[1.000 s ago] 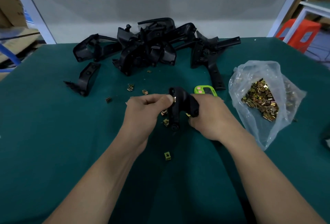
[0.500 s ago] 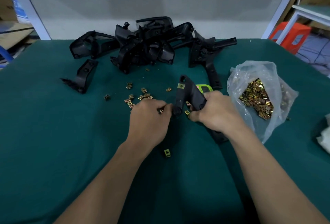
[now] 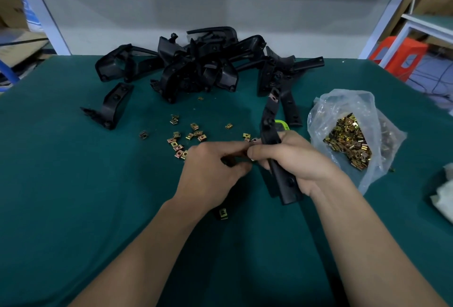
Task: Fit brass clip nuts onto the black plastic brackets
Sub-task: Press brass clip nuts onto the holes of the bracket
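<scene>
while right hand (image 3: 300,159) grips bracket (image 3: 269,120), left hand (image 3: 210,172) curled beside it

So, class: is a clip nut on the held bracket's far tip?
On: a brass clip nut caps the far tip of the bracket.

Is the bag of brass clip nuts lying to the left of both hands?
No, the bag lies on the table, right of the right hand.
</scene>
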The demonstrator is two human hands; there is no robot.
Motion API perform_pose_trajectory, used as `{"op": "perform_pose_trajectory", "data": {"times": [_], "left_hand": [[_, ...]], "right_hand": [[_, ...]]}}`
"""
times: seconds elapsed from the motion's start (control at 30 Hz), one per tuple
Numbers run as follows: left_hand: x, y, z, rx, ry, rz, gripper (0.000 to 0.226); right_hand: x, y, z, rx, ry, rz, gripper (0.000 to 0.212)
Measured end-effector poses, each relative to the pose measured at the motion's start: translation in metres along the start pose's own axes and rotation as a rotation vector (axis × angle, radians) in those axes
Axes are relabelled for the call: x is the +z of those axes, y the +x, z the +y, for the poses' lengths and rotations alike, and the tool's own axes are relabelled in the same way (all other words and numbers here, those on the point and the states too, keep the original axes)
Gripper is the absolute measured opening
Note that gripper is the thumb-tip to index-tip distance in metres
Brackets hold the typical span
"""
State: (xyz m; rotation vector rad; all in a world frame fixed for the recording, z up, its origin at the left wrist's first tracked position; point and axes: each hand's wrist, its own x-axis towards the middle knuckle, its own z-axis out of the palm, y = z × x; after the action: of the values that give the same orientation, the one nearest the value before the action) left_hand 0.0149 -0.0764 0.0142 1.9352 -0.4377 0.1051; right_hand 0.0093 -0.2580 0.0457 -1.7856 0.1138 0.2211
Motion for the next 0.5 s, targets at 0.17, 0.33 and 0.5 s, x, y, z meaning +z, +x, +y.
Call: {"op": "perform_pose_trajectory", "data": {"times": [0.17, 0.33, 0.5], "left_hand": [[-0.010, 0.003, 0.004, -0.036, -0.143, 0.103, 0.032], [-0.014, 0.009, 0.005, -0.284, -0.390, 0.080, 0.018], [-0.024, 0.012, 0.006, -0.383, -0.627, -0.013, 0.026]], "right_hand": [[0.007, 0.001, 0.001, 0.024, 0.114, 0.038, 0.027], [0.003, 0.006, 0.001, -0.178, -0.253, 0.335, 0.033], [-0.004, 0.004, 0.002, -0.275, -0.774, 0.466, 0.024]]}}
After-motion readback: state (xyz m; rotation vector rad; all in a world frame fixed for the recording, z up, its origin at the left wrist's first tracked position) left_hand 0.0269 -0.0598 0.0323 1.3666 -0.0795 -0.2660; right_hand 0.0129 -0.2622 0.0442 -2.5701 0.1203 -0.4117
